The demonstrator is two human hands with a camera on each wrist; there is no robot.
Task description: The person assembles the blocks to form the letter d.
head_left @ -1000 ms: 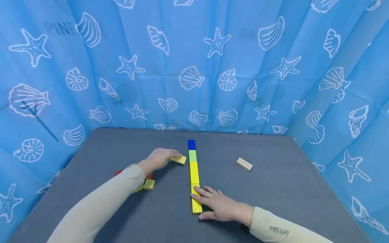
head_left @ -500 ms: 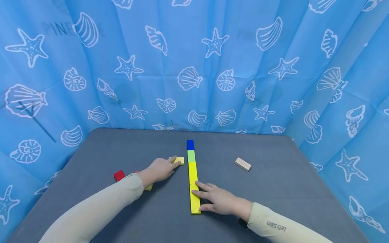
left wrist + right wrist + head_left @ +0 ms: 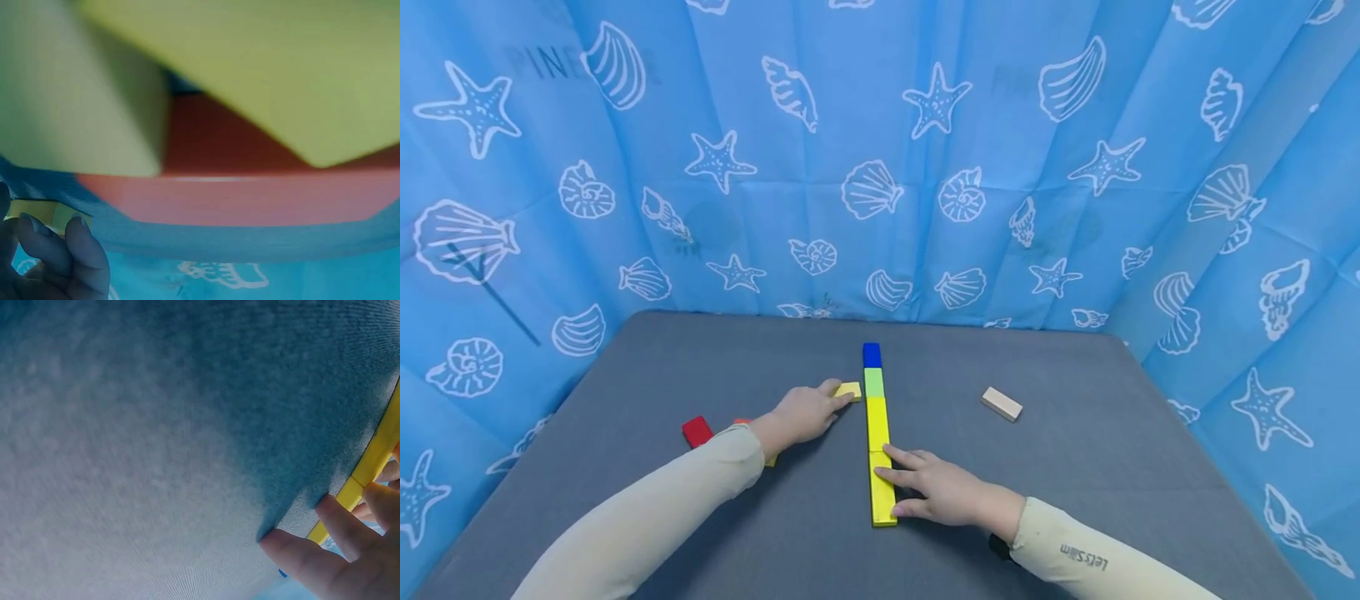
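At ten o'clock of the block row (image 3: pixel 877 423), I see the left hand (image 3: pixel 806 413) pinching a yellowish block (image 3: pixel 850 389); at four, the right hand (image 3: pixel 946 493), unclenched, touches the row.

Blue curtain (image 3: pixel 850 142) with white starfish and shell outlines, behind and beside a dark grey tabletop (image 3: pixel 1075 454).

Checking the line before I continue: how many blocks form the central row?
4, from near to far: the nearer yellow block, partly covered by the right hand; the farther yellow block; the light green block; the blue block. No others appear hidden there.
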